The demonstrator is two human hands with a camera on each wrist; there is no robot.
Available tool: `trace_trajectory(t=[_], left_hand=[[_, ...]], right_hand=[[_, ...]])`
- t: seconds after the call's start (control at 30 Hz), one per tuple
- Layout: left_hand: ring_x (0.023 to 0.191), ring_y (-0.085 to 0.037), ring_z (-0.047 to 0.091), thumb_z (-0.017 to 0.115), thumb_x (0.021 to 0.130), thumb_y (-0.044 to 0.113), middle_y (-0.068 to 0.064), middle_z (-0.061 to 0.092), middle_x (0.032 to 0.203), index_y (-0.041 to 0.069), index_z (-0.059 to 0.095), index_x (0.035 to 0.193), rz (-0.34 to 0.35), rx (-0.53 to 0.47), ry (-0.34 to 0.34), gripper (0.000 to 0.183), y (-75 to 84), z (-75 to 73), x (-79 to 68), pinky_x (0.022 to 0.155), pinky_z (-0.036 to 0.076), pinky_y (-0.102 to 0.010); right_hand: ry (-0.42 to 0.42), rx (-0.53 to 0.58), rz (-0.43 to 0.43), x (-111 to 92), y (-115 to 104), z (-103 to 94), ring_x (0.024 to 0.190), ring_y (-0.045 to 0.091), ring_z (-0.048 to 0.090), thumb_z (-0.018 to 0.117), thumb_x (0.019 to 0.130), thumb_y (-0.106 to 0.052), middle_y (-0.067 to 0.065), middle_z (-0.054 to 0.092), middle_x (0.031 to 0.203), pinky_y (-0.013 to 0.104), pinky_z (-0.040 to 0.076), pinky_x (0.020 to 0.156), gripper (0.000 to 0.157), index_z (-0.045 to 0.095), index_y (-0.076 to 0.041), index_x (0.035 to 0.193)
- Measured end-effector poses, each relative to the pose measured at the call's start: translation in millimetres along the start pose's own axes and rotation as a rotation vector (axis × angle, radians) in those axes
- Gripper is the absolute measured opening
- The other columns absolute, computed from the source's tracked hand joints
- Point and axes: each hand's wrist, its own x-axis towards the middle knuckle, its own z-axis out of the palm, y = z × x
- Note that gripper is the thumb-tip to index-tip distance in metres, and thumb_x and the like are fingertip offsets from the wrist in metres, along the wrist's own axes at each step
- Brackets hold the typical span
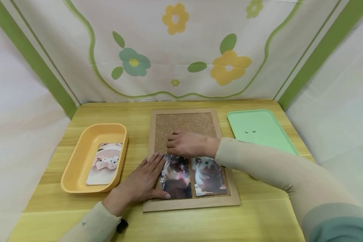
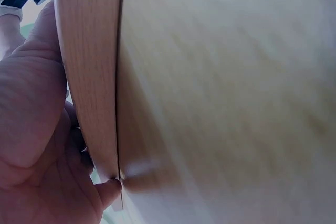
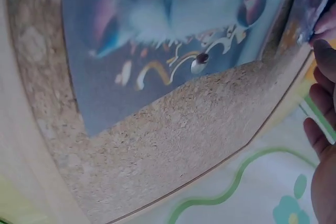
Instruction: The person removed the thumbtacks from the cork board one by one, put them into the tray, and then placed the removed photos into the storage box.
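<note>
A wood-framed corkboard (image 1: 186, 121) lies on the table. My left hand (image 1: 143, 179) rests over its left edge, fingers stretched out, thumb at the lower left corner of a dark animal photo (image 1: 176, 178). In the left wrist view the little finger touches the frame's side (image 2: 92, 77). My right hand (image 1: 187, 144) is over that photo's top edge, fingers curled. The right wrist view shows fingertips close together at a small shiny thumbtack (image 3: 301, 38) there. Beside it lies a hamster photo (image 1: 208, 176), with a silver thumbtack (image 3: 199, 62) near its top edge.
To the left stands an orange basket (image 1: 74, 168) with another photo (image 1: 104, 164) inside. A green tray (image 1: 260, 126) at the right carries two small thumbtacks (image 1: 250, 131). My right forearm crosses over the board's right edge. A flowered curtain (image 1: 175, 50) hangs behind the table.
</note>
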Motion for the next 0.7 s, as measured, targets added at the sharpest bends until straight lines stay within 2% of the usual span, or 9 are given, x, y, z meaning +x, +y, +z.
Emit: trace_trajectory(t=[0.2,0.4,0.5,0.7], left_hand=[[0.165,-0.031,0.002,0.051,0.089,0.087,-0.015,0.006,0.177,0.004,0.012,0.169,0.002,-0.005,-0.020,0.122,3.7,-0.4,1.7,0.130,0.019,-0.059],[0.165,-0.030,0.000,0.050,0.089,0.088,-0.014,0.004,0.177,0.006,0.009,0.169,0.001,-0.006,-0.044,0.122,6.8,0.6,3.0,0.130,0.018,-0.059],[0.165,-0.031,0.000,0.051,0.089,0.087,-0.014,0.004,0.177,0.006,0.009,0.169,-0.001,-0.009,-0.045,0.122,7.6,0.0,2.2,0.130,0.018,-0.060],[0.165,-0.031,0.001,0.051,0.088,0.088,-0.014,0.004,0.177,0.004,0.010,0.169,-0.001,0.005,-0.041,0.123,8.6,0.2,0.4,0.130,0.018,-0.059]], right_hand=[[0.049,0.000,-0.117,3,0,5.9,0.099,0.019,0.060,0.060,0.106,-0.023,-0.004,0.073,0.109,0.039,0.048,0.087,0.017,0.076,-0.018,0.109],[0.070,0.003,-0.164,0,-1,11.1,0.099,0.018,0.061,0.058,0.108,-0.027,-0.005,0.074,0.110,0.039,0.047,0.087,0.022,0.077,-0.019,0.112],[0.068,-0.034,-0.201,-1,0,11.8,0.100,0.018,0.062,0.056,0.108,-0.028,-0.005,0.074,0.112,0.038,0.048,0.088,0.024,0.077,-0.019,0.114],[0.088,-0.132,-0.335,0,6,12.2,0.103,0.021,0.063,0.052,0.108,-0.029,-0.005,0.075,0.116,0.037,0.048,0.090,0.029,0.077,-0.018,0.114]])
